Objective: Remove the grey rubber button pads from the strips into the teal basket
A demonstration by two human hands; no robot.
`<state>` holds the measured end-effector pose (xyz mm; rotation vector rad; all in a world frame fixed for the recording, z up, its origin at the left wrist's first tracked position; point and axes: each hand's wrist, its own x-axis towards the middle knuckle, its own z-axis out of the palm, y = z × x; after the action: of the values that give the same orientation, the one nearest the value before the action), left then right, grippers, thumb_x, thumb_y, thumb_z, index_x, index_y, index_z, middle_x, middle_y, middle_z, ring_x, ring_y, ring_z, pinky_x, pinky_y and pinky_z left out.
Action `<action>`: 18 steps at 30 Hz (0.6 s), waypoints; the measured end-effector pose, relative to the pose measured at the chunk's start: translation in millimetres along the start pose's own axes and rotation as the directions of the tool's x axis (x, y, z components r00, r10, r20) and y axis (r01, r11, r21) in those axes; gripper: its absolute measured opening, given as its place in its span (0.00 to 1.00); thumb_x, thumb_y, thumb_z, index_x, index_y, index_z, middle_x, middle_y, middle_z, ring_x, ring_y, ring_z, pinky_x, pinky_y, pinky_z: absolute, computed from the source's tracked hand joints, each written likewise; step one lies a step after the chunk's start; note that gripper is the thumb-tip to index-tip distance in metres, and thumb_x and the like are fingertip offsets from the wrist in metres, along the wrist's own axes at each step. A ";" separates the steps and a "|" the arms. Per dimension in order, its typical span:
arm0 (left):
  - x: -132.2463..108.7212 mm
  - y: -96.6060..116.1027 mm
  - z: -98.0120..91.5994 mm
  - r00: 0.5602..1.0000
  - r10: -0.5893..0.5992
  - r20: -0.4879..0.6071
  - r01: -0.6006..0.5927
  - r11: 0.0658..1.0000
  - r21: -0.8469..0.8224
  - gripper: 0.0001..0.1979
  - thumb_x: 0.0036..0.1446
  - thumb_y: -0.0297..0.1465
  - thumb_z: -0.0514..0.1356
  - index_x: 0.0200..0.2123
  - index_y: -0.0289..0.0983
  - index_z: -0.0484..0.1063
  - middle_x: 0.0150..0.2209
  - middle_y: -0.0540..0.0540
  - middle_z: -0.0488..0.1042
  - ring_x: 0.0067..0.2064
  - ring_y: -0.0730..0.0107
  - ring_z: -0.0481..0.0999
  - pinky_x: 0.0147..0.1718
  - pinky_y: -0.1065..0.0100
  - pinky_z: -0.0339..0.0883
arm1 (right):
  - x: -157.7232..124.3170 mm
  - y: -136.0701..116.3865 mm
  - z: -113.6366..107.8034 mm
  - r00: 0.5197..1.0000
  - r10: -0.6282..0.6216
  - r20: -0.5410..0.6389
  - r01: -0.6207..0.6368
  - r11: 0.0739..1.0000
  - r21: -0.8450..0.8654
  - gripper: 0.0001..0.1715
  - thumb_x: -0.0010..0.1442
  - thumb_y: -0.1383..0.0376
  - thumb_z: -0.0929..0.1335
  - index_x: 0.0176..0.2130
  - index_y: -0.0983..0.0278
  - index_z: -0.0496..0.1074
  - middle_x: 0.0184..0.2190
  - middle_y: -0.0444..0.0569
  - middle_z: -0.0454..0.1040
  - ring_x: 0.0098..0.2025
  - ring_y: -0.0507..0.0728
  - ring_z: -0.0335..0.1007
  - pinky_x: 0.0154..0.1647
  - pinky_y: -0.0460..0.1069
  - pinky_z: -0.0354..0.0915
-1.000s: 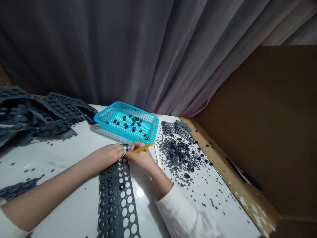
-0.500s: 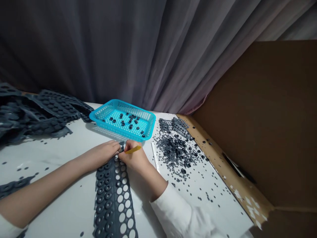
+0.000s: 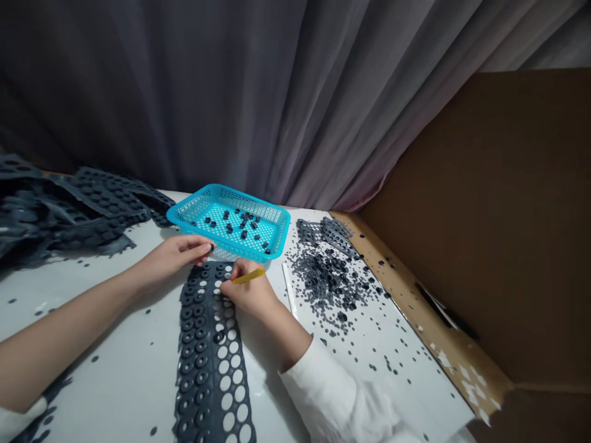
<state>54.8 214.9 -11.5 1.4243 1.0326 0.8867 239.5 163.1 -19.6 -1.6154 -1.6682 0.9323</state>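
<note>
A dark rubber sheet (image 3: 210, 369) of moulded rings lies lengthwise on the white table. Its two left columns mostly hold rings, while the right columns are mostly round holes showing white. Pinched in the fingertips of my left hand (image 3: 184, 251) is a small black rubber ring (image 3: 212, 247), beside the near rim of the blue basket (image 3: 231, 247). My right hand (image 3: 252, 292) rests at the sheet's far right edge, closed around a thin yellow stick-like tool (image 3: 249, 275); its working end is hidden. One loose ring (image 3: 218, 337) sits over the holes.
Several black rings lie inside the basket. Right of it, a pile of small black discs and rings (image 3: 330, 277) spreads over the table (image 3: 369, 406). Rubber sheet scraps (image 3: 106, 203) are heaped at the left. A curtain (image 3: 231, 92) hangs behind, and cardboard (image 3: 484, 215) stands right.
My left hand has lifted off the sheet and moved up and left towards the basket, with a ring in its fingertips. My right hand stays nearly in place with the yellow tool.
</note>
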 end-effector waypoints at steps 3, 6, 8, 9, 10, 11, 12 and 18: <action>-4.4 4.7 7.1 0.991 -0.114 0.069 0.127 0.968 -0.217 0.11 0.51 0.35 0.67 0.36 0.35 0.77 0.29 0.50 0.74 0.30 0.72 0.69 0.31 0.70 0.65 | 0.1 0.9 -0.6 1.000 0.006 0.009 -0.006 0.999 0.036 0.14 0.43 0.73 0.69 0.20 0.62 0.59 0.16 0.36 0.60 0.21 0.48 0.55 0.23 0.44 0.51; -8.1 10.3 9.6 0.984 -0.151 0.096 0.173 0.944 -0.280 0.10 0.54 0.33 0.65 0.39 0.34 0.77 0.33 0.48 0.77 0.30 0.74 0.70 0.32 0.71 0.67 | 0.7 2.7 -0.6 1.000 0.008 0.005 -0.008 0.998 0.058 0.14 0.42 0.73 0.69 0.20 0.62 0.59 0.16 0.36 0.60 0.20 0.48 0.56 0.22 0.44 0.51; -8.9 11.3 9.3 0.979 -0.173 0.113 0.200 0.925 -0.324 0.09 0.54 0.32 0.65 0.38 0.35 0.77 0.33 0.47 0.77 0.30 0.75 0.70 0.32 0.72 0.68 | 1.5 4.1 -0.9 1.000 0.020 0.009 -0.021 0.997 0.076 0.14 0.42 0.73 0.69 0.20 0.62 0.59 0.15 0.36 0.61 0.20 0.48 0.57 0.22 0.43 0.51; -8.7 10.8 8.9 0.976 -0.181 0.120 0.211 0.916 -0.341 0.09 0.53 0.32 0.65 0.37 0.35 0.77 0.33 0.47 0.77 0.29 0.75 0.70 0.31 0.72 0.68 | 2.1 5.0 -1.2 1.000 0.026 0.017 -0.028 0.995 0.094 0.13 0.42 0.73 0.69 0.20 0.62 0.59 0.15 0.36 0.61 0.20 0.48 0.58 0.21 0.43 0.51; -8.3 10.0 8.3 0.974 -0.188 0.124 0.221 0.908 -0.357 0.09 0.53 0.33 0.65 0.36 0.35 0.78 0.32 0.47 0.77 0.29 0.76 0.69 0.31 0.72 0.68 | 3.0 6.1 -1.6 0.999 0.032 0.031 -0.035 0.992 0.120 0.13 0.42 0.73 0.69 0.21 0.62 0.59 0.15 0.36 0.62 0.19 0.48 0.59 0.21 0.43 0.52; -7.7 8.8 7.8 0.973 -0.195 0.127 0.229 0.899 -0.373 0.08 0.53 0.33 0.66 0.35 0.35 0.78 0.32 0.47 0.77 0.28 0.76 0.69 0.30 0.72 0.69 | 4.0 7.5 -2.0 0.998 0.037 0.049 -0.044 0.987 0.156 0.13 0.42 0.73 0.69 0.21 0.62 0.59 0.16 0.36 0.63 0.19 0.48 0.60 0.20 0.43 0.52; -7.1 7.4 7.3 0.971 -0.200 0.127 0.235 0.892 -0.387 0.08 0.53 0.33 0.66 0.35 0.35 0.78 0.31 0.47 0.76 0.28 0.76 0.69 0.30 0.72 0.69 | 5.2 9.2 -2.4 0.997 0.043 0.069 -0.056 0.979 0.198 0.12 0.42 0.72 0.69 0.22 0.62 0.60 0.16 0.37 0.64 0.19 0.49 0.62 0.20 0.43 0.53; -3.2 2.4 6.8 0.952 -0.289 0.099 0.300 0.821 -0.485 0.06 0.56 0.31 0.62 0.34 0.35 0.78 0.31 0.45 0.76 0.29 0.74 0.71 0.31 0.74 0.72 | 13.0 19.3 -1.6 0.998 0.061 0.004 -0.058 0.921 0.386 0.10 0.44 0.69 0.68 0.23 0.61 0.60 0.15 0.38 0.65 0.17 0.51 0.66 0.19 0.44 0.58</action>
<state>60.3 209.5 -9.7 0.8100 0.8934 0.8281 250.8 176.1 -35.2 -1.4020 -1.3305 1.1981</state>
